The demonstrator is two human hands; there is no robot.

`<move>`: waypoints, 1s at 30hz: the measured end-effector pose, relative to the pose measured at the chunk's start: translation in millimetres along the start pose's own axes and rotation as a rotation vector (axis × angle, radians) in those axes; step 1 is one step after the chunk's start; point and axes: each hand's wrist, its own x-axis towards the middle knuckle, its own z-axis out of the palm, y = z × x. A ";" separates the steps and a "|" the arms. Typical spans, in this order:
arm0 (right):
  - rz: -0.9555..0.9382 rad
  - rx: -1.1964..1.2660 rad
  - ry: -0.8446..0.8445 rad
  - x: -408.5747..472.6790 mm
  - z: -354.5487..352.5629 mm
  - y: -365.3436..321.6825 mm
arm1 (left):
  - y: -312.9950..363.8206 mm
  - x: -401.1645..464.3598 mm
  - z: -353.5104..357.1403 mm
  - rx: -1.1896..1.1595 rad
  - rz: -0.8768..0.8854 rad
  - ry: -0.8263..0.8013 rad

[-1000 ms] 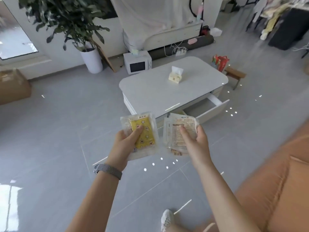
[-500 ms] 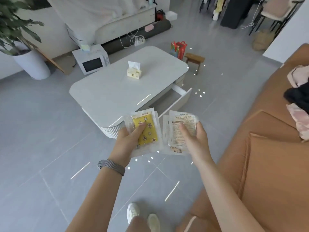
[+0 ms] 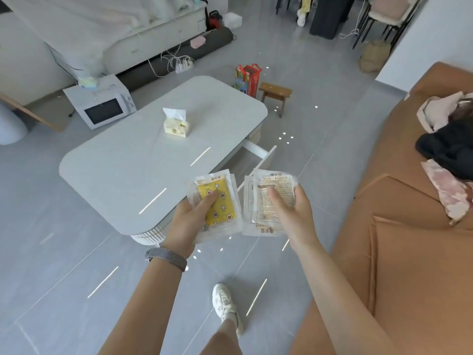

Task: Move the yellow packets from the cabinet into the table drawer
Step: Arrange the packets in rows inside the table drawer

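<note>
1. Your left hand (image 3: 188, 221) holds a small stack of clear-wrapped packets (image 3: 216, 204), yellow face up, printed with white stars and flower shapes. The grip here is a pinch: thumb pressed on the yellow front, fingers curled behind.
2. Your right hand (image 3: 294, 211) holds a second stack of packets (image 3: 268, 201), back side up, showing pale printed text panels and the words "HAND WARMER". Thumb lies across the print, fingers wrap the right edge.
3. Count: two stacks, one per hand. Layered edges show more than one packet in each; the exact number cannot be told.
4. Both stacks hang in the air over the floor, just in front of the near corner of the white desk (image 3: 133, 170), side by side and not touching.
5. One open drawer (image 3: 258, 156) juts from the desk's right side, beyond the packets; its inside is mostly hidden.
6. On the desk stands one tissue pack (image 3: 176, 124).
7. On the floor behind it: one microwave (image 3: 102, 106), one wooden stool (image 3: 275, 94), one red bag (image 3: 249, 78).
8. An orange sofa (image 3: 399, 226) sits to your right.
</note>
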 end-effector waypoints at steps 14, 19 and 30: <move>-0.015 0.009 -0.027 184.3 66.1 -53.5 | 95.2 163.3 3.8 -0.030 0.022 0.030; -0.009 -0.016 -0.048 230.7 75.5 -57.2 | 104.2 203.1 19.6 -0.025 0.001 0.069; 0.074 -0.056 -0.258 379.4 87.5 -44.5 | 108.8 306.0 77.7 -0.082 -0.031 0.223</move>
